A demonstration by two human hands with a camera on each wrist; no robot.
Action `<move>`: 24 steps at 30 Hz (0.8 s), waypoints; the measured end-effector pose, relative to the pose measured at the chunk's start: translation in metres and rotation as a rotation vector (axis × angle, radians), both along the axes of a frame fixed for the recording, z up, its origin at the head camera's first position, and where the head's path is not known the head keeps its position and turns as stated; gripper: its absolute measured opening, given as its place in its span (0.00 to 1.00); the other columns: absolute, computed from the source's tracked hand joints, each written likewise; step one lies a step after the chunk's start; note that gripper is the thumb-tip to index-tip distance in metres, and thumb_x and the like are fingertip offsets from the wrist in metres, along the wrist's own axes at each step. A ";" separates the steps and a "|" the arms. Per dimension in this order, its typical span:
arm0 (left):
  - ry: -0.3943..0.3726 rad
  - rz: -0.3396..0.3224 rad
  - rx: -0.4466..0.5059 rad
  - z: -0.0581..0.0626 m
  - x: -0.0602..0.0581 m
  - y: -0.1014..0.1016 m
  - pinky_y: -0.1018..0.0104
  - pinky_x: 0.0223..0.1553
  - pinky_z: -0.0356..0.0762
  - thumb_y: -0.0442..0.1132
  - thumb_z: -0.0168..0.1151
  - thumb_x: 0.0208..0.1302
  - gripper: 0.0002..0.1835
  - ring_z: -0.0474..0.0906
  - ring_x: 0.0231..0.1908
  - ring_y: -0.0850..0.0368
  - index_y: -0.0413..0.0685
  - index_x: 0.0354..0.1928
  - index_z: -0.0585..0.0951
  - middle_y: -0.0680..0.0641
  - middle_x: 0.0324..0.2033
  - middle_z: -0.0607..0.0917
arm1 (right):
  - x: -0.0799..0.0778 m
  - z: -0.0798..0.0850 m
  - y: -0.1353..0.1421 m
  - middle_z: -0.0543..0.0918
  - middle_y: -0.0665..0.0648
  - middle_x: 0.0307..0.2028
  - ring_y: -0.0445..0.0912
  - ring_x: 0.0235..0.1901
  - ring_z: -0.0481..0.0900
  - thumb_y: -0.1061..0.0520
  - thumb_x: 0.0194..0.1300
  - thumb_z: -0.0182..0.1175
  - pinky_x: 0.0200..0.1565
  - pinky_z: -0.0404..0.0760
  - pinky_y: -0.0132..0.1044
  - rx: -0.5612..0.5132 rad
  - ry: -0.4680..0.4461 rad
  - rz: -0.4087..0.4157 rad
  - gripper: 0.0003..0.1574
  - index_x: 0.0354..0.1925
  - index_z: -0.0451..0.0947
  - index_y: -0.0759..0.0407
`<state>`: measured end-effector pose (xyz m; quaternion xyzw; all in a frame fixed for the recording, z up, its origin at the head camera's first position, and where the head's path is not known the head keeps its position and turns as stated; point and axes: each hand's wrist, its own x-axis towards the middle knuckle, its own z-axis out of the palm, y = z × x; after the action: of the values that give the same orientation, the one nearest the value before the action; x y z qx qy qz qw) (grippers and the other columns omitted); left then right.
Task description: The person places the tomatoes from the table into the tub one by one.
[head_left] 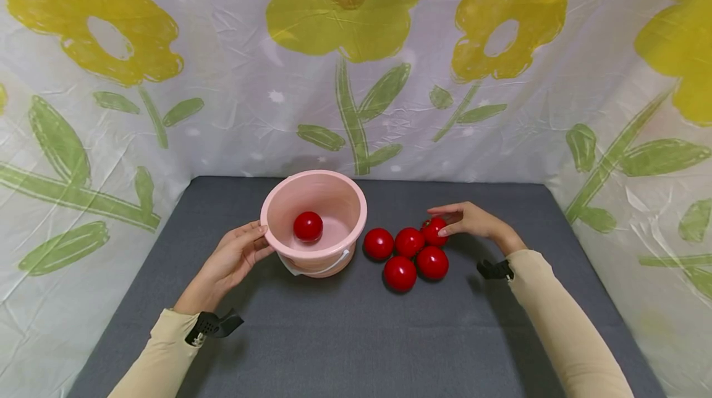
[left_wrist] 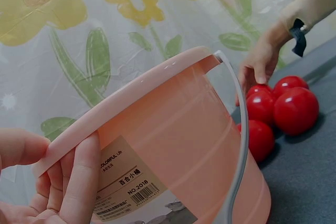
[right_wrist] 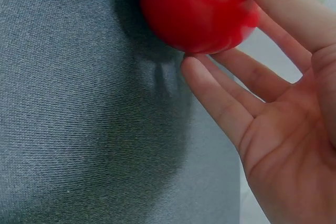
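A pink bucket with a pale handle stands left of centre, tilted slightly. One red tomato lies inside it. My left hand pinches the bucket's rim at its left side, thumb above and fingers beneath, as the left wrist view shows. To the right of the bucket lie several glossy red tomatoes in a cluster. At the cluster's far right, my right hand holds a tomato between thumb and fingers. Part of that tomato is hidden by the hand in the head view.
A dark grey cloth covers the table. Behind and at both sides hangs a white curtain with yellow flowers. A label is stuck on the bucket's side. Each wrist wears a black strap.
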<state>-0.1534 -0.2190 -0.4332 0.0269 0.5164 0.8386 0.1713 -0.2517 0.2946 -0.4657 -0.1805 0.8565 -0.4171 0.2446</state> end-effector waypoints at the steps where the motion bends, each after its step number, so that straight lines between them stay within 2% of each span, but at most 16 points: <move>1: -0.001 -0.001 0.004 0.000 0.000 0.000 0.71 0.45 0.86 0.31 0.45 0.77 0.12 0.83 0.40 0.63 0.37 0.58 0.68 0.52 0.42 0.83 | 0.000 -0.001 0.000 0.74 0.63 0.67 0.60 0.64 0.75 0.50 0.60 0.70 0.61 0.80 0.50 0.001 0.001 0.004 0.41 0.69 0.69 0.58; 9: -0.005 0.005 0.009 -0.001 0.000 0.000 0.70 0.45 0.86 0.32 0.47 0.76 0.11 0.83 0.40 0.63 0.38 0.57 0.69 0.52 0.42 0.83 | 0.002 -0.001 0.001 0.73 0.65 0.67 0.61 0.63 0.75 0.51 0.63 0.68 0.62 0.78 0.53 0.017 -0.003 0.014 0.40 0.68 0.68 0.62; 20: -0.008 0.009 0.021 -0.002 0.000 -0.001 0.71 0.44 0.86 0.31 0.47 0.76 0.10 0.83 0.40 0.63 0.39 0.55 0.71 0.50 0.42 0.83 | -0.002 0.007 0.002 0.79 0.65 0.62 0.59 0.60 0.79 0.51 0.62 0.68 0.56 0.82 0.39 0.039 -0.014 0.015 0.37 0.66 0.71 0.63; 24: -0.012 0.012 0.019 -0.002 0.000 0.000 0.71 0.44 0.86 0.31 0.47 0.76 0.10 0.83 0.40 0.63 0.39 0.55 0.70 0.50 0.42 0.83 | -0.006 0.018 0.003 0.81 0.64 0.60 0.58 0.59 0.79 0.52 0.61 0.69 0.56 0.82 0.40 0.030 -0.011 0.011 0.38 0.66 0.71 0.64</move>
<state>-0.1536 -0.2193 -0.4352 0.0205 0.5075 0.8447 0.1690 -0.2580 0.2973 -0.4481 -0.1790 0.8602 -0.4040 0.2544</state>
